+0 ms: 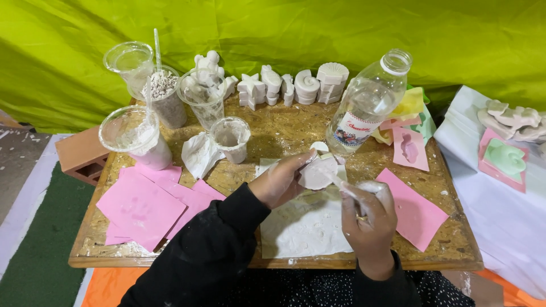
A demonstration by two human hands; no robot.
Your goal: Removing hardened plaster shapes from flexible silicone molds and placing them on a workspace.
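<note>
Head view: left hand clamped round pale plaster cast, tilted up toward face for working. Right hand pinched shut on thin white tool, tip touching cast edge at 5 o'clock. White sheet beneath, likely catching dust. Clear bottle at 1 o'clock, pink sheets at 9, finished white casts lined at 12.

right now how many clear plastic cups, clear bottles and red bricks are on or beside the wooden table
clear plastic cups: 5
clear plastic bottle: 1
red brick: 1
total: 7
The left hand holds a pale plaster piece; the right hand works it with a thin tool, too blurred to identify.
</note>
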